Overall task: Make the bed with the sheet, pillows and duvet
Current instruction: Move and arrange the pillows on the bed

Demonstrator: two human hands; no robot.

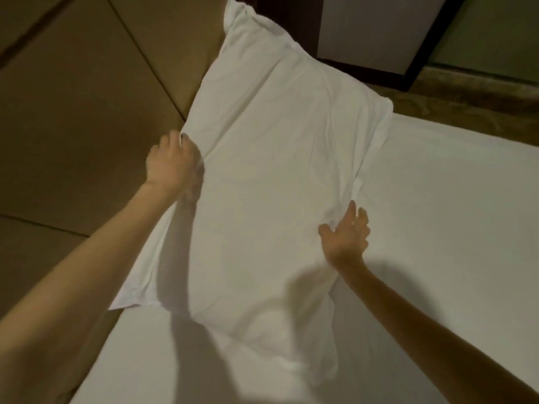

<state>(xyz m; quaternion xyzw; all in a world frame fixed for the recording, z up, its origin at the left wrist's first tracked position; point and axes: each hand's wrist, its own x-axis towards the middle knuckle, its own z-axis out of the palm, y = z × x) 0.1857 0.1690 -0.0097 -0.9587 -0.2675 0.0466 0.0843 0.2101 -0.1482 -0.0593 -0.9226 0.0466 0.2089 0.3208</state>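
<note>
A large white pillow (271, 158) lies at the head of the bed, leaning against the brown padded headboard (81, 106). It rests on a smooth white sheet (443, 205) that covers the mattress. My left hand (172, 161) is closed on the pillow's upper left edge, next to the headboard. My right hand (347, 231) lies with fingers spread against the pillow's right side, where the fabric bunches into folds. No duvet is in view.
Beyond the bed's far side are patterned carpet (466, 91) and a dark-framed panel or door (379, 39). The headboard runs along the whole left of the view.
</note>
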